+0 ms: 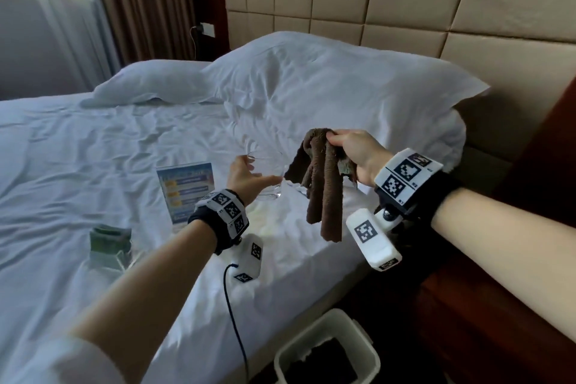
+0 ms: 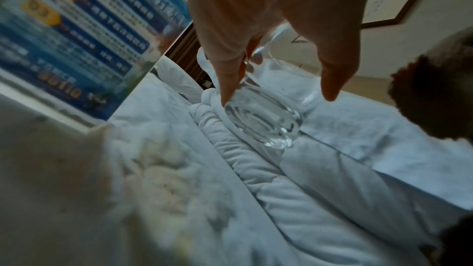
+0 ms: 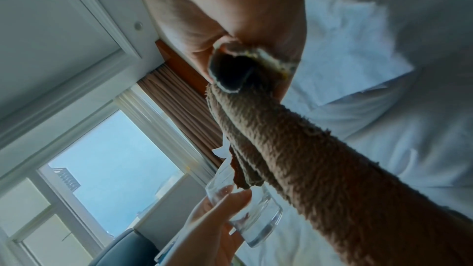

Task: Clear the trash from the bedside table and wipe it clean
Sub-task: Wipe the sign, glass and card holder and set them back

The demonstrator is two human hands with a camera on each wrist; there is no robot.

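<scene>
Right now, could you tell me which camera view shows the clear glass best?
The left wrist view: the glass fills mid-frame, its thick base clear, the left hand gripping it. In the head view it is faint against the white sheet. The right wrist view shows it partly behind the brown cloth.

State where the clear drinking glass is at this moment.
In the head view the clear drinking glass sits centre frame, held by the left hand above the bed, just left of the brown cloth.
</scene>
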